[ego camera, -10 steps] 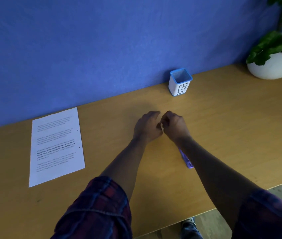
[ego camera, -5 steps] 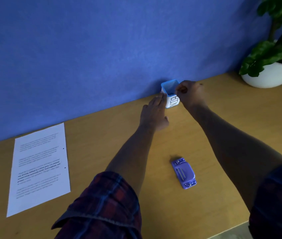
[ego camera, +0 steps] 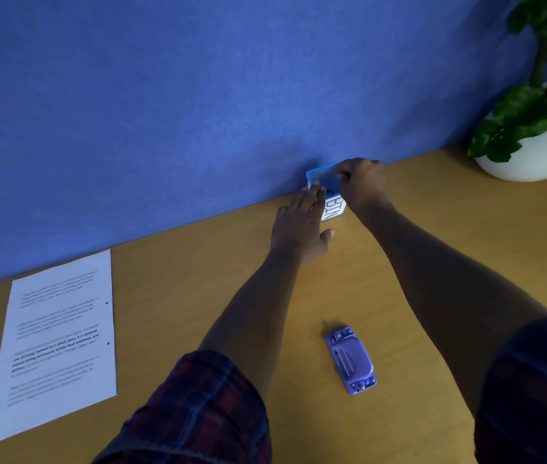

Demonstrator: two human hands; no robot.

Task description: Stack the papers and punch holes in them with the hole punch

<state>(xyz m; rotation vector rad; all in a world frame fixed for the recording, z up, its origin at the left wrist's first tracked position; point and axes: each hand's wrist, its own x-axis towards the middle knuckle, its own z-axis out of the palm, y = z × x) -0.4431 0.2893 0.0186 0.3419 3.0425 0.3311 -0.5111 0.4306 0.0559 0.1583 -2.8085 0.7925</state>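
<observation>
since a second ago both hands have left the purple plastic hole punch (ego camera: 350, 360) and reached the small white bin with a blue rim (ego camera: 330, 204) at the wall. the left hand (ego camera: 302, 226), fingers straight and together, steadies its side; the right hand (ego camera: 362, 184) pinches something tiny over the rim, probably punch waste. the white printed papers (ego camera: 56, 343), already holed, lie far left on the wooden worktop (ego camera: 198, 262).

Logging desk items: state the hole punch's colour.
The hole punch is purple, seen best in the head view.
</observation>
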